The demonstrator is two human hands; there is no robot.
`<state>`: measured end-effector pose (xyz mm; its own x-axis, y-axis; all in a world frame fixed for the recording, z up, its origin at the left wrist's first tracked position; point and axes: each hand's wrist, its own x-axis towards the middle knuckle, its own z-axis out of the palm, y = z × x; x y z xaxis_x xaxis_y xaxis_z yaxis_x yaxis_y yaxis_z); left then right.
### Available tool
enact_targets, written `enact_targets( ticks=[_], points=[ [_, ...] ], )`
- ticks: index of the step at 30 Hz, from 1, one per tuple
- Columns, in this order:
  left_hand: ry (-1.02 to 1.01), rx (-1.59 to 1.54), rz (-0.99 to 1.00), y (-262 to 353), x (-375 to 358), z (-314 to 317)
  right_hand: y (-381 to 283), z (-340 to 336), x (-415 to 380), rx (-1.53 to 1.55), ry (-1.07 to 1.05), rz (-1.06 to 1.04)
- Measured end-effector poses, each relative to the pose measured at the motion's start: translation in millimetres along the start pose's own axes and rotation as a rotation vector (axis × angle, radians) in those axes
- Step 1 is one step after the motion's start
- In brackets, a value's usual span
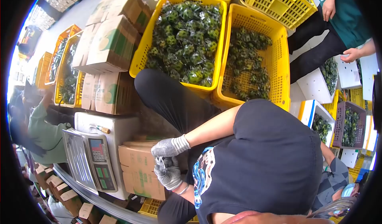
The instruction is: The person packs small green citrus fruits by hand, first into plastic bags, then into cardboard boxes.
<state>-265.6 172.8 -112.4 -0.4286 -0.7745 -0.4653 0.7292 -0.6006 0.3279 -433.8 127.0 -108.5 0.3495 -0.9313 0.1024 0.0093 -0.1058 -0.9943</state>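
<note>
The left hand (pixel 170 177) and right hand (pixel 170 146) are resting together half-curled, any hold too unclear to tell, beside a cardboard box (pixel 137 180) that is looking stiff, lightish, best gripped by opposite sides.

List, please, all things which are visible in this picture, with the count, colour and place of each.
large crate: one, yellow, top centre
sparser crate: one, yellow, right of the large crate
wrapped pieces: many, dark green, inside both
other crates: several, yellow or orange, top and sides
mesh crate: one, purple, right edge
cardboard boxes: many, brown, left side and beside the hands
scale: one, silver and grey, lower left
stand: one, white, under the scale
tool: one, wooden-coloured handle, on the stand
foam boxes: several, white, right
other people: at least three, green or checked clothing, left and right
trousers: one pair, black, centre
shirt: one, black, lower centre
right hand: one, grey (gloved), centre
left hand: one, grey (gloved), just below
</note>
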Motion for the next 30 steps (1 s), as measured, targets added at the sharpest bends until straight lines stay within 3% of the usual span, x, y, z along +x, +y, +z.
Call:
enact_targets(
  ticks=[1, 3, 4, 5, 7, 9, 10, 11, 13, 14, 22, 24, 27, 30],
  points=[
    [-0.017, -0.018, -0.009, 0, -4, 7, 4, 1, -3, -0.004, 0.035, -0.025],
    [-0.078, -0.009, -0.018, -1, -9, 20, 24, 5, -1, -0.241, 0.124, -0.263],
    [-0.124, 0.017, -0.013, -1, -10, 27, 15, -3, -1, -0.348, 0.017, -0.251],
    [-0.169, 0.042, -0.005, 0, -12, 30, 4, -8, -6, -0.052, -0.028, -0.069],
    [0.052, 0.588, 0.278, 2, -5, -6, -33, -19, -11, -0.221, -0.131, 0.294],
    [0.382, 0.79, 0.462, -11, 6, 35, -60, -28, -14, -0.376, -0.117, 0.289],
    [0.413, 0.693, 0.465, -8, 9, 50, -61, -30, -11, -0.445, -0.124, 0.306],
    [0.574, 1.167, 0.546, -12, 12, 66, -62, -31, -7, -0.465, -0.113, 0.352],
    [0.474, 1.236, 0.619, -15, 15, 57, -40, -30, -1, -0.47, -0.095, 0.31],
    [0.496, 1.203, 0.56, -15, 18, 51, -36, -29, -2, -0.48, -0.057, 0.209],
    [0.316, 0.594, 0.302, -10, 8, 22, -25, -42, 7, -0.54, -0.531, 0.306],
    [0.245, 0.507, 0.267, -7, 5, 14, -14, -43, 5, -0.492, -0.523, 0.33],
    [-0.053, 0.228, 0.266, -4, 10, 11, -19, -43, 8, -0.383, -0.474, 0.322],
    [-0.033, 0.073, 0.348, -12, 8, 13, -19, -40, 8, -0.134, -0.374, 0.109]
  ],
)
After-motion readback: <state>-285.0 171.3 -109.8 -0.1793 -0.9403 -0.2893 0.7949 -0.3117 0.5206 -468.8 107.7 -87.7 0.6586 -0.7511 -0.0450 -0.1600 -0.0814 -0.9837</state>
